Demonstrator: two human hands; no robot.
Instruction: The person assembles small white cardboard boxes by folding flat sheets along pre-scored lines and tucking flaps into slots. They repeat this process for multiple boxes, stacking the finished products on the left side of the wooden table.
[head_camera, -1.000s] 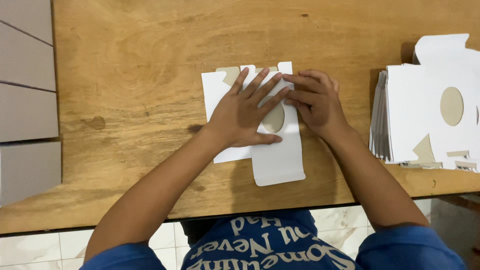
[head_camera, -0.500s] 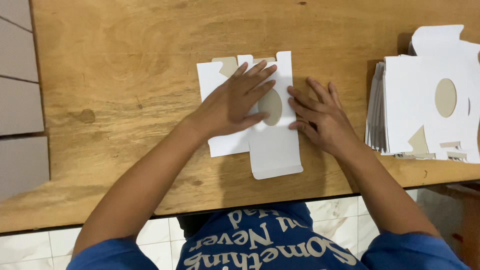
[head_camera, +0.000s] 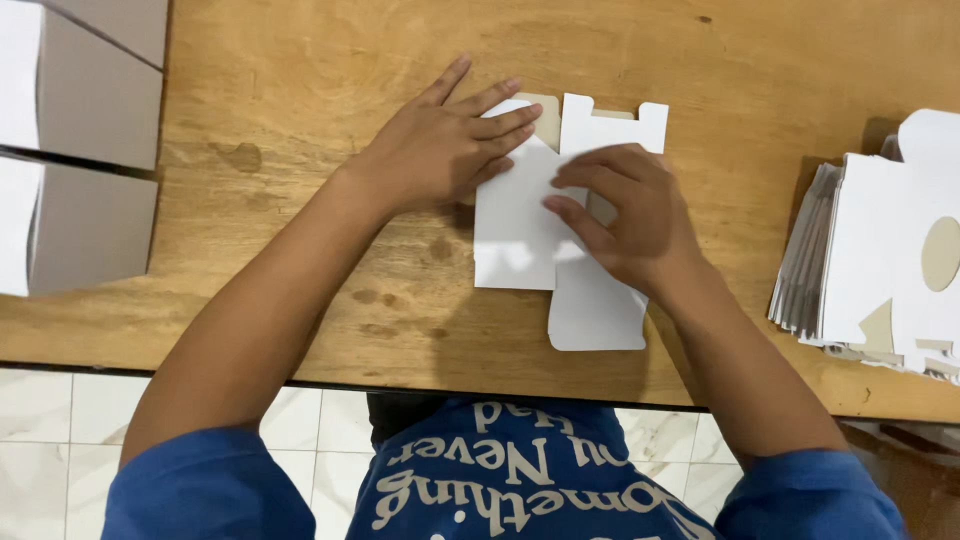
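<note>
Both hands flat on the white card cutout (head_camera: 520, 235), which lies mid-worktop (head_camera: 300, 80); left hand (head_camera: 440, 150) presses its upper left flap, fingers spread, no grip closed; right hand (head_camera: 625, 215) pins the middle, fingers loosely bent; card stack (head_camera: 880, 250) sits far right; grey boxes (head_camera: 80, 150) far left.

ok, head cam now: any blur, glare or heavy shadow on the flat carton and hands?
Head view: sharp, no motion blur on the left hand or right hand; soft shadow falls beneath both hands across the white flat carton; no blown glare, though the white stack at right is bright; wooden table evenly lit.
</note>
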